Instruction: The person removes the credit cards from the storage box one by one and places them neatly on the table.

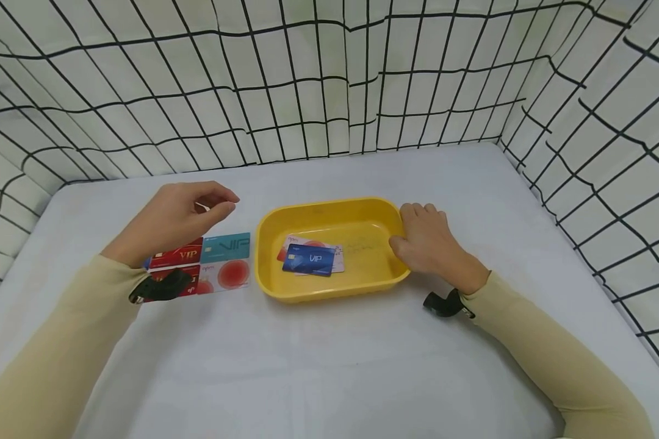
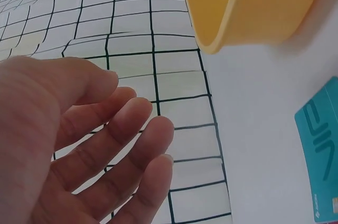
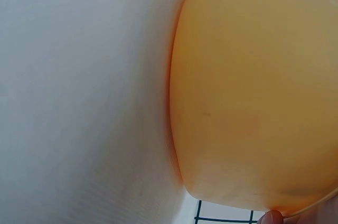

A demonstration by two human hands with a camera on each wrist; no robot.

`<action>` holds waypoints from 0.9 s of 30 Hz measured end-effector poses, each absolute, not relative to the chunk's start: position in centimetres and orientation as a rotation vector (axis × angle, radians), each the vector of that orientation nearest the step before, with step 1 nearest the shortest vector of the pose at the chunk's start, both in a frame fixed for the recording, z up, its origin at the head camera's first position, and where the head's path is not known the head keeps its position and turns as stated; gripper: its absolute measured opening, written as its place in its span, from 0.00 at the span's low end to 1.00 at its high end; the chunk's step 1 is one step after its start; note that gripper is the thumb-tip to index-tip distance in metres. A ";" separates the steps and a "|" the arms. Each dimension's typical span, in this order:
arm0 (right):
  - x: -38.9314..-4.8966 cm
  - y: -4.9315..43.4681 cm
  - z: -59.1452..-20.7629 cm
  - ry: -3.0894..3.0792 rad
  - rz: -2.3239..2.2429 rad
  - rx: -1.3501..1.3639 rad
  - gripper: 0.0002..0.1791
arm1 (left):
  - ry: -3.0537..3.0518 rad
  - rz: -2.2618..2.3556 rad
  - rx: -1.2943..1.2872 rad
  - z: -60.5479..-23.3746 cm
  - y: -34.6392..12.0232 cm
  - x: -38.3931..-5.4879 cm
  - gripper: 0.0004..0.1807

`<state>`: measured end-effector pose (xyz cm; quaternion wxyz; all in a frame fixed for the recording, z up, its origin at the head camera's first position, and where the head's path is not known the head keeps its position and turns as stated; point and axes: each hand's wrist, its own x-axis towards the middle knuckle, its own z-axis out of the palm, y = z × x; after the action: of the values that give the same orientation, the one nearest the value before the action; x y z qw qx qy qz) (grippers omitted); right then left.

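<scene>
A yellow plastic tray [image 1: 329, 294] stands mid-table. In it, a blue VIP card [image 1: 307, 260] overlaps a white card with red circles [image 1: 338, 259]. My right hand [image 1: 431, 244] grips the tray's right rim, thumb on the inside; in the right wrist view the tray's wall [image 3: 253, 86] fills much of the picture. My left hand [image 1: 178, 210] hovers left of the tray, fingers loosely bent and holding nothing. Below it lie a red VIP card [image 1: 189, 253], a teal VIP card [image 1: 227, 247], a white card with a red circle [image 1: 233, 274] and another red card [image 1: 189, 286], partly hidden.
A white cloth [image 1: 329, 366] covers the table. Black-lined white grid walls [image 1: 285, 79] rise behind it and along both sides. A dark wrist strap [image 1: 165, 286] hangs from the left sleeve, and another [image 1: 445, 303] from the right.
</scene>
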<state>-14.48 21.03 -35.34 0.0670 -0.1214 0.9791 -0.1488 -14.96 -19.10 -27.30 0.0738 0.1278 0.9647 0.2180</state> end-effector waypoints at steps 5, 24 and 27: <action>-14.5 21.0 -35.3 2.951 -0.433 -0.358 0.19 | 2.898 0.693 0.463 -27.3 -18.1 -15.3 0.18; -14.6 21.1 -35.6 2.948 -0.423 -0.364 0.18 | 2.809 0.774 0.664 -28.6 -14.1 -16.4 0.16; -14.6 21.1 -35.5 2.946 -0.427 -0.360 0.20 | 2.791 0.793 0.676 -28.8 -13.6 -16.6 0.16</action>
<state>-14.62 21.05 -35.52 0.0714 -0.1196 0.9800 -0.1419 -16.59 -13.60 -28.85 0.0812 0.2263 0.9337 0.2653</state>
